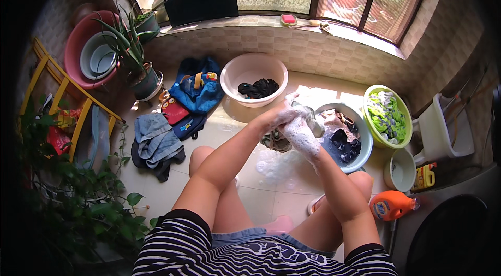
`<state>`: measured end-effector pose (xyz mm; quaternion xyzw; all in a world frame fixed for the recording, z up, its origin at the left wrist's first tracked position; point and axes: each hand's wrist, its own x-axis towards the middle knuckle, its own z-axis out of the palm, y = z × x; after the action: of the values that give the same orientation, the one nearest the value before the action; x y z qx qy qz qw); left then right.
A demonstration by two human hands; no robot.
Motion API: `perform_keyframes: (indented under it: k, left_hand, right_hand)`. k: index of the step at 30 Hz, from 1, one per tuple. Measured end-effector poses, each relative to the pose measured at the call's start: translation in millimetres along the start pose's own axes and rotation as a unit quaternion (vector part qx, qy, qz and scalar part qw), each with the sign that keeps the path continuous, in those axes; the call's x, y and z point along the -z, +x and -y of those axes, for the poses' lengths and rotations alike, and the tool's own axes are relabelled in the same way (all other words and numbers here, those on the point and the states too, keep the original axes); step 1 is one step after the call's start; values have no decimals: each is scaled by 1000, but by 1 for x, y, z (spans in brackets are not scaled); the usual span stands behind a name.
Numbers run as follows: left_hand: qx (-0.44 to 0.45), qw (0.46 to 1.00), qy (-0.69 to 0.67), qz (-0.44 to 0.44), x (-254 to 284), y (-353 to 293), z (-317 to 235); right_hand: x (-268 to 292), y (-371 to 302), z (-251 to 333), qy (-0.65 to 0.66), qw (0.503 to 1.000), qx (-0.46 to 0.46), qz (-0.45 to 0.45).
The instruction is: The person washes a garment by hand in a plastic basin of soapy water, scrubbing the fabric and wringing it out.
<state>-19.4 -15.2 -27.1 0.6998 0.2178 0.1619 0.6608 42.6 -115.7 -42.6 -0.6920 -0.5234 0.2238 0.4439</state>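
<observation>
Tiled floor (271,192) was strewn with basins. A soapy garment (308,119) was gripped between the closed left hand (286,115) and right hand (303,137), just left of the blue basin (365,143).

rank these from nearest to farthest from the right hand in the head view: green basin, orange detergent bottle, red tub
1. Green basin, right of the soapy right hand.
2. Orange detergent bottle, lower right on the floor.
3. Red tub, far left against the wall.
</observation>
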Motion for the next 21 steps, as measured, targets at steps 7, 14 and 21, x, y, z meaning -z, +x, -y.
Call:
perform_keyframes:
  k: [7,14,21]
  left_hand:
    - [-130,911,365,-142,-10,12,28]
    - [-429,818,380,-58,-85,-24,-6]
    - [-312,858,358,-196,-5,-3,15]
  right_hand:
    - [8,4,-17,697,683,-207,-72]
    - [52,22,-124,551,827,3,112]
    - [-1,7,23,587,783,-165,-124]
